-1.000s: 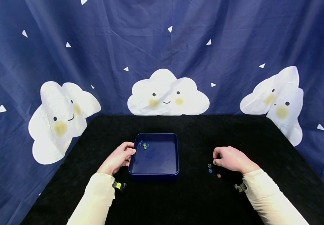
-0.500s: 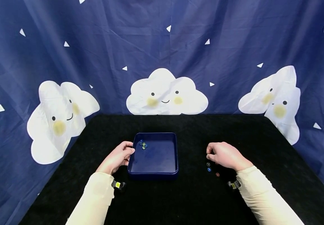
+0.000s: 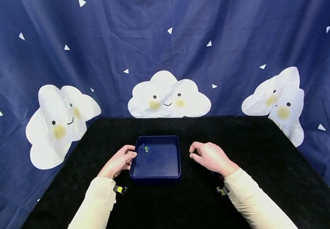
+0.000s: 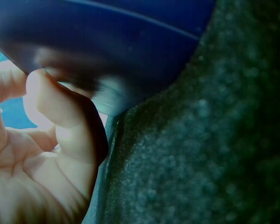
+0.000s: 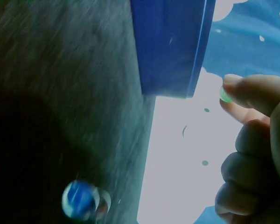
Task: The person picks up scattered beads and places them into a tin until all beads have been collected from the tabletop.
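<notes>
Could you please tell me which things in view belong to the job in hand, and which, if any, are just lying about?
Likely the job:
tray, held by the left hand
bead pinched by the right hand
beads in the tray
blue bead outside the tray

Only background:
curtain
table

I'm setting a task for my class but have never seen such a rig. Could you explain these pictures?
There is no machine, only a person's bare hands. A head camera looks forward and down; a camera on each wrist looks at that hand's work. On the black tabletop stands a dark blue tray, with a few blue and yellow-green marbles near its far left corner. The left hand holds the tray's left side. The right hand, right of the tray, pinches a small marble that looks green in the right wrist view. That view also shows a blue marble on the tabletop.
</notes>
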Available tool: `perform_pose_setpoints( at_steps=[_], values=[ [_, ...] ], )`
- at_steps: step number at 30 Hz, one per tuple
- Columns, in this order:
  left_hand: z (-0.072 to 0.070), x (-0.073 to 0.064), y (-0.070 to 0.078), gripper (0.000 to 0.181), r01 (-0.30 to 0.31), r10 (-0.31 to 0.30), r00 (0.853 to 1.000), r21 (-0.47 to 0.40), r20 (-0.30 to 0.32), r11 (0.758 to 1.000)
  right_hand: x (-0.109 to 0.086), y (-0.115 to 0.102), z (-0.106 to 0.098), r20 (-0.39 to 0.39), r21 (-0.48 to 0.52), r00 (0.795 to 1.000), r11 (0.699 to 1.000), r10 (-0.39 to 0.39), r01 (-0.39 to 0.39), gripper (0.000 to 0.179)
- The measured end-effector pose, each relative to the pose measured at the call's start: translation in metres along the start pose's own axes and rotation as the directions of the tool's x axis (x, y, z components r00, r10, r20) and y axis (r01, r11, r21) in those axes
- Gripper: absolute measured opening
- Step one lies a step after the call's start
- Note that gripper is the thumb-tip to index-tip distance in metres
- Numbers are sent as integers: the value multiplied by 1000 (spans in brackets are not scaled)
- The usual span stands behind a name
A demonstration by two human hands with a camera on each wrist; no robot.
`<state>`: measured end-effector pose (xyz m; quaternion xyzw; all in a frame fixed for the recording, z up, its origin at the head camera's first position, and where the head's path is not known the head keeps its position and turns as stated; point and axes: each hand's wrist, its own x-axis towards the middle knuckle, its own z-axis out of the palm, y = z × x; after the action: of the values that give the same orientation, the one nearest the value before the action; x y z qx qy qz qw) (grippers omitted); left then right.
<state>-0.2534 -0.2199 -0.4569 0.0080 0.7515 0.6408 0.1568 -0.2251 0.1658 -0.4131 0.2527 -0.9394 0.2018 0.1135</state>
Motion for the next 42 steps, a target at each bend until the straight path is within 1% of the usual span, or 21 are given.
perform_pose_setpoints(
  at_steps=[8, 17, 23, 34, 42],
  values=[
    [1, 0, -1, 41, -2, 2, 1000, -2, 1, 1000, 11, -18, 4, -22, 0, 999, 999, -36, 36, 14],
    [0, 1, -2, 40, -4, 4, 1000, -4, 1, 1000, 17, -27, 8, -35, -5, 996, 997, -77, 77, 13],
    [0, 2, -3, 40, -2, 2, 1000, -3, -3, 1000, 19, -30, 11, -17, -13, 997, 997, -76, 76, 13],
    [1, 2, -1, 41, -2, 2, 1000, 0, 0, 1000, 19, -30, 12, -5, -14, 997, 997, -74, 73, 16],
    [0, 1, -1, 42, -4, 4, 1000, -3, 3, 1000, 15, -17, 8, -1, 1, 999, 999, -36, 36, 14]
  ],
)
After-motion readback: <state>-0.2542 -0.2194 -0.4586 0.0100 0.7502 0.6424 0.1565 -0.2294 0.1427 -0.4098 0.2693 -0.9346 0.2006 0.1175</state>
